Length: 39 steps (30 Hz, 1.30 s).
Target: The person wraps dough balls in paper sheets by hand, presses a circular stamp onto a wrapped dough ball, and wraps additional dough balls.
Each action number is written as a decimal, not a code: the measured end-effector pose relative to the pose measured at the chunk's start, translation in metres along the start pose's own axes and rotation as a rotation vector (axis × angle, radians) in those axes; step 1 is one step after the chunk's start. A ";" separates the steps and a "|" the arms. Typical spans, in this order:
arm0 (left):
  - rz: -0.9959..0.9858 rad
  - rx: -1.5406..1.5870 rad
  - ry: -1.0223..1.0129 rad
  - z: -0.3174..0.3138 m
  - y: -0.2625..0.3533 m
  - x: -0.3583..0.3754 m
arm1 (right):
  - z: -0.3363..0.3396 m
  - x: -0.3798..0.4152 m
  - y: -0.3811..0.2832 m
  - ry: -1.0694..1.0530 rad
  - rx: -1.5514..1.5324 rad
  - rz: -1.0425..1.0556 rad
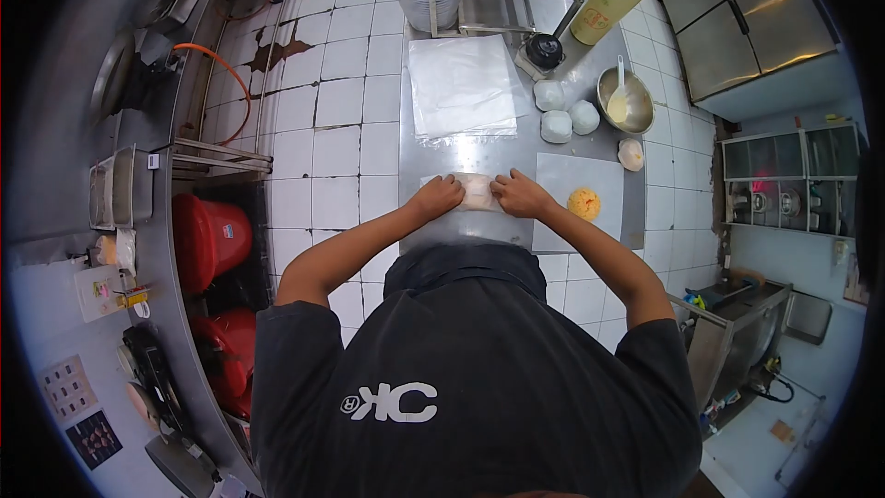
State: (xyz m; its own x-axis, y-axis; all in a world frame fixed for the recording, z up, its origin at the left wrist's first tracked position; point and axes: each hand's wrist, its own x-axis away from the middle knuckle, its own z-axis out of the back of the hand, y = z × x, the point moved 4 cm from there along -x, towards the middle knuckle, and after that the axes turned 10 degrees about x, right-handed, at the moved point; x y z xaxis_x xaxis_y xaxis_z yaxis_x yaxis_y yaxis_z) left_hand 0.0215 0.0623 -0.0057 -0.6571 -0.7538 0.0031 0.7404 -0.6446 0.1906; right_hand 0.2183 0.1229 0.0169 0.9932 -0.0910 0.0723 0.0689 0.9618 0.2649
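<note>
Pale packet (476, 192) close to the near edge of the worktop (421, 155), gripped at its 2 ends.
The left hand (443, 194) and right hand (518, 194) have their fingers curled in, apparently pinching it; an uneven pull might skew or tear it, and an outward right elbow could nudge the orange ball (584, 204) toward the near right corner. The packet's long axis seems to run parallel to the near edge, its ends pointing left and right. Farther off, 3 white lumps (556, 126) sit toward the right edge.
</note>
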 end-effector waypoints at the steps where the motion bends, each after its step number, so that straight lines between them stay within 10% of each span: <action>1: 0.001 0.000 0.000 0.001 -0.002 0.001 | 0.001 0.003 -0.003 -0.036 -0.078 -0.047; 8: 0.349 0.467 -0.032 0.000 -0.014 0.008 | -0.013 -0.003 0.011 -0.377 -0.628 -0.597; 12: 0.726 0.796 0.126 -0.002 -0.026 0.005 | -0.024 0.001 0.016 -0.204 -0.809 -0.884; 21: 0.818 0.435 0.109 0.010 -0.011 0.006 | -0.025 0.007 0.013 -0.199 -0.745 -1.046; 30: 0.376 0.578 0.556 0.011 0.005 0.015 | -0.043 0.008 -0.010 0.025 -1.015 -1.130; 36: 0.115 0.311 0.284 0.014 0.021 0.021 | -0.021 0.018 -0.026 0.352 -0.860 -1.003; 39: -0.021 0.007 0.127 0.011 0.039 0.026 | -0.010 0.019 -0.044 0.320 -0.468 -0.579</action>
State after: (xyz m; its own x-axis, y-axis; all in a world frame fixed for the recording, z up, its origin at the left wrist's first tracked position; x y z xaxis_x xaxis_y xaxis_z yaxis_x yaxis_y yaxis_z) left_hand 0.0317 0.0194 0.0128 -0.6490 -0.7503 -0.1255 0.7252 -0.6601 0.1960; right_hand 0.2354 0.0810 -0.0031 0.7619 -0.5975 -0.2500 0.5421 0.7995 -0.2589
